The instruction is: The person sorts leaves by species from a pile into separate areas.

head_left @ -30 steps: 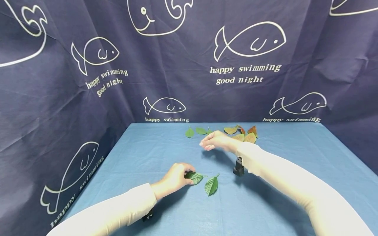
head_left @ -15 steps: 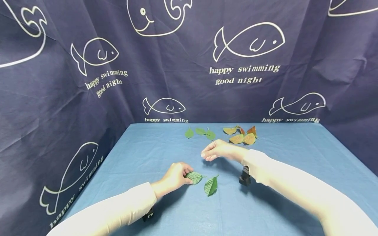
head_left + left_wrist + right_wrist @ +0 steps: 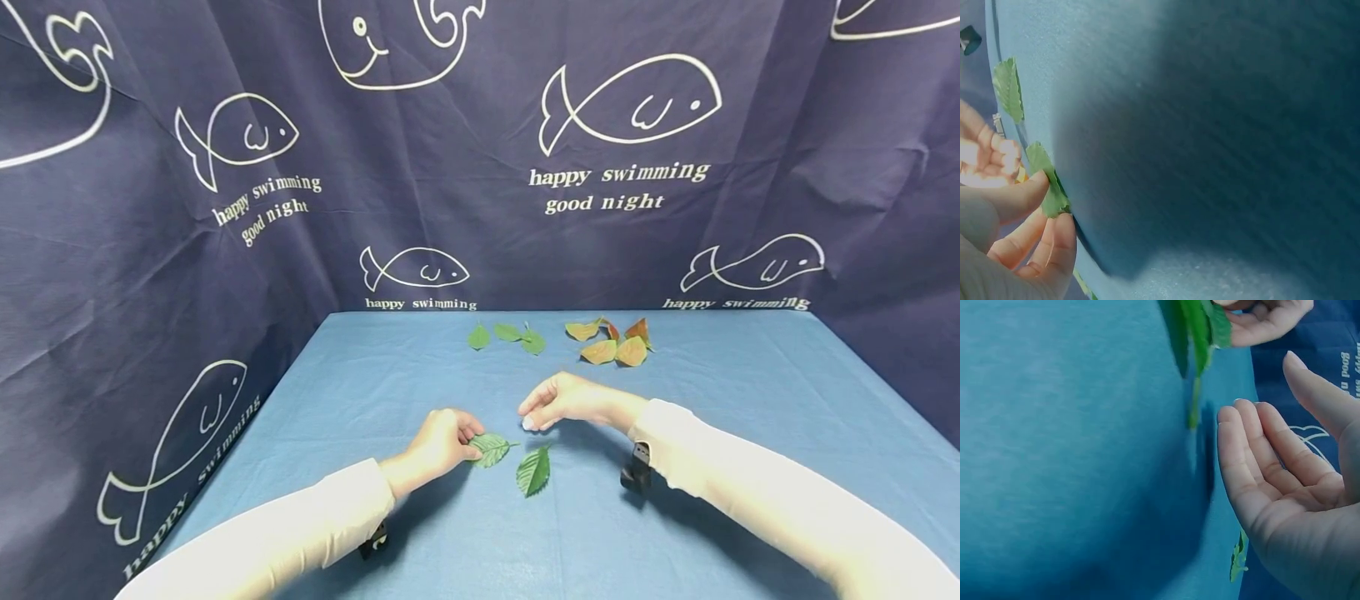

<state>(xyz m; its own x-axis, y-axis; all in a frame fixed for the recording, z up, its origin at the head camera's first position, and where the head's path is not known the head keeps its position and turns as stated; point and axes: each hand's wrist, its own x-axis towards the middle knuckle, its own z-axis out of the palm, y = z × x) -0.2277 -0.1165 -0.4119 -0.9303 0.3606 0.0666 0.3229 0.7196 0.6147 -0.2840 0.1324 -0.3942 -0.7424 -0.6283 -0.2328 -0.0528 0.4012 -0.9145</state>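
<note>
My left hand (image 3: 435,446) pinches a green, toothed-edge leaf (image 3: 491,450) between thumb and fingers, its stem pointing right. In the left wrist view, the thumb presses on top of this leaf (image 3: 1052,197) with fingertips below its edge. A second toothed green leaf (image 3: 533,472) lies on the blue cloth just right of it, stem pointing away. Above and beyond that stem hovers my right hand (image 3: 573,400). The right wrist view shows the right hand (image 3: 1291,481) with thumb apart from loosely bent fingers and nothing between them, close to the held leaf's stem.
At the back of the blue-covered table (image 3: 360,375) lie a few smooth green leaves (image 3: 478,337). To their right is a cluster of several orange-brown leaves (image 3: 598,351). A dark blue curtain (image 3: 480,200) with white fish drawings stands behind and at the sides.
My right hand has come back from near the far leaves toward the held leaf, uncovering the orange-brown cluster. My left hand stays almost in place with its leaf.
</note>
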